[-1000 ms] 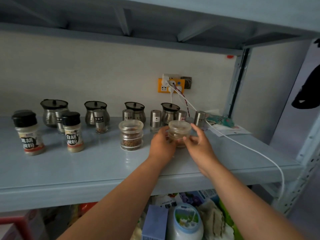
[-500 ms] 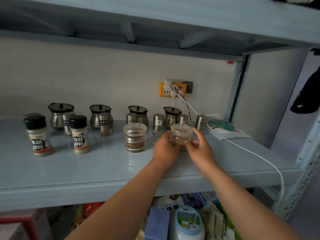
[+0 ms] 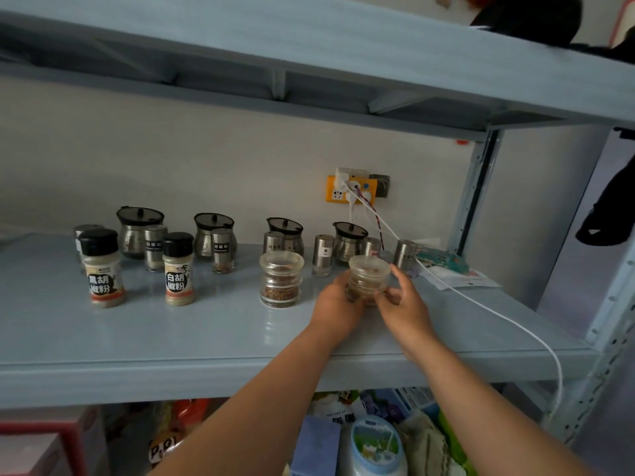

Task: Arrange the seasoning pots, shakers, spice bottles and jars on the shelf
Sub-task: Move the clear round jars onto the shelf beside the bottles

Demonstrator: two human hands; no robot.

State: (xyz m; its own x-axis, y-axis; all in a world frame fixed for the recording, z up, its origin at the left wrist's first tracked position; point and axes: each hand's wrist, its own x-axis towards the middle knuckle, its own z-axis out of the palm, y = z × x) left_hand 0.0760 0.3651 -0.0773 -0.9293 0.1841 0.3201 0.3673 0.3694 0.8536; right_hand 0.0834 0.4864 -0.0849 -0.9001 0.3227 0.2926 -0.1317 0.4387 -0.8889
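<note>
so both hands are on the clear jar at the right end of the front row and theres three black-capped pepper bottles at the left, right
Not quite. The head view shows two black-capped pepper bottles, not three: one at far left and a second to its right. The rest holds: the left hand and right hand are both on the clear jar at the right end of the front row.

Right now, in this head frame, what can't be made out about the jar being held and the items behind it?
- Held glass jar: its lower body and base are covered by the left hand and right hand, so contact with the shelf is unclear.
- Steel shakers: labels too small to read.
- Bottle at far left: mostly hidden behind the black-capped pepper bottle.
</note>
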